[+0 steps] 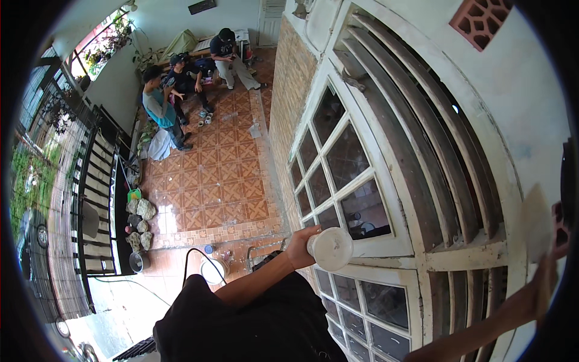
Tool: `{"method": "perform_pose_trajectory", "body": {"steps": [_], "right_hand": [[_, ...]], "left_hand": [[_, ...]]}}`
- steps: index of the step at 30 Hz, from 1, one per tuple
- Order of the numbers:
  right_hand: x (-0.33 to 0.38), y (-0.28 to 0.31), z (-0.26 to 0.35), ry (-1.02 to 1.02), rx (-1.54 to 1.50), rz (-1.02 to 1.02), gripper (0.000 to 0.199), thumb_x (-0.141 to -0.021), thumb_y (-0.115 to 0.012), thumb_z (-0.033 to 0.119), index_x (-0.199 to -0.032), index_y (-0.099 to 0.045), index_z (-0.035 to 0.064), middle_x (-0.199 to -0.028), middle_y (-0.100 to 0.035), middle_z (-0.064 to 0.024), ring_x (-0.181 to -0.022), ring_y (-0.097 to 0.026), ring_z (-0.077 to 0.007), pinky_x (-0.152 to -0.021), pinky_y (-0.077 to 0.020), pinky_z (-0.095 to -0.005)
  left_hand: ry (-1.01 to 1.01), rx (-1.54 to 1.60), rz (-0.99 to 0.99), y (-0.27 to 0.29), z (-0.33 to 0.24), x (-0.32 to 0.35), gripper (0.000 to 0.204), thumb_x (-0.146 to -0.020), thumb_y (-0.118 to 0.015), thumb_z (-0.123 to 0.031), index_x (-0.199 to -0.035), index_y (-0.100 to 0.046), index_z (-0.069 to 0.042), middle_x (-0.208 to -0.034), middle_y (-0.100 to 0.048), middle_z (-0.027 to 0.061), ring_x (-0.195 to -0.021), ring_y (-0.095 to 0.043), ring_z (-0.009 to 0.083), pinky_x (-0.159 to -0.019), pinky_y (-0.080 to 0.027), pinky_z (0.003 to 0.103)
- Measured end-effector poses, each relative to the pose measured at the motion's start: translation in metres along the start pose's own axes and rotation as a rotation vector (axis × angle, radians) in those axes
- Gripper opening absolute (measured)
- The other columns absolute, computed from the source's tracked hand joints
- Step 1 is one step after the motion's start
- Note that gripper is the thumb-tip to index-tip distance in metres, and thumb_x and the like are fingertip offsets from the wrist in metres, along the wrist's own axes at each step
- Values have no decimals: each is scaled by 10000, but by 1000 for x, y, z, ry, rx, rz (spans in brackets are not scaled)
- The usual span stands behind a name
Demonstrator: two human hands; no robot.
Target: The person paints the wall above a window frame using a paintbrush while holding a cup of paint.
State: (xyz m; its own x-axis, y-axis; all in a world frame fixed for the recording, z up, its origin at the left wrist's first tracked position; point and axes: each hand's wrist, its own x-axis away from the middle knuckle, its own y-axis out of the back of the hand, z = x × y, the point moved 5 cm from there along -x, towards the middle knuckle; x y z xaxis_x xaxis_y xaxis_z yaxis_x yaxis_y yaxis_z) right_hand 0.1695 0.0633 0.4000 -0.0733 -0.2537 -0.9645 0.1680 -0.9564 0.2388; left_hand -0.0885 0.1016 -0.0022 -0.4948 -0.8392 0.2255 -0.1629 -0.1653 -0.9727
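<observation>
Tub: I have the pale, round tub point(333, 249) right of the middle of my view, held up in front of the window point(348, 155); how full it is, I cannot tell.
Left hand: the left hand point(300, 247) is clamped on the tub's left side, nothing visible supporting the far side.
Right hand: the right hand point(544, 283), far out at the right, seems closed round the low end of a pale scraper point(534, 217); both are blurred.
Slats: the slats point(422, 120) stand between tub and scraper.
Drop risk: with a one-sided grip, I judge the tub could tip or slip if the fingers slackened, spilling whatever is inside.
Glass risk: a careless sideways swing of the left arm might knock the tub against the panes.
Scraper risk: I see the scraper poorly near the wall point(525, 108); a wrong angle could gouge the surface or catch the frame.
Floor: a white bucket point(214, 271) stands near left; far left, three people point(160, 102) are on the tiles point(226, 175), well apart from the hands.
</observation>
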Motion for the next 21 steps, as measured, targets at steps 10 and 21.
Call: {"method": "perform_pose_trajectory", "body": {"steps": [10, 21], "right_hand": [[244, -4, -28, -1115, -757, 262, 201, -779, -608, 72, -947, -515, 11, -921, -539, -71, -878, -508, -154, -814, -409, -291], [278, 19, 7, -1226, -550, 387, 133, -700, -682, 17, -769, -569, 3, -789, -583, -61, -727, -540, -117, -718, -421, -234]], "left_hand": [[31, -219, -16, -9, 54, -20, 428, -855, -387, -335, -1101, -518, -10, -1089, -558, 112, -1006, -545, 248, -885, -422, 398], [-37, -414, -237, -3, 109, -28, 286, -819, -461, -297, -931, -547, -48, -904, -581, 73, -838, -568, 210, -788, -452, 348]]}}
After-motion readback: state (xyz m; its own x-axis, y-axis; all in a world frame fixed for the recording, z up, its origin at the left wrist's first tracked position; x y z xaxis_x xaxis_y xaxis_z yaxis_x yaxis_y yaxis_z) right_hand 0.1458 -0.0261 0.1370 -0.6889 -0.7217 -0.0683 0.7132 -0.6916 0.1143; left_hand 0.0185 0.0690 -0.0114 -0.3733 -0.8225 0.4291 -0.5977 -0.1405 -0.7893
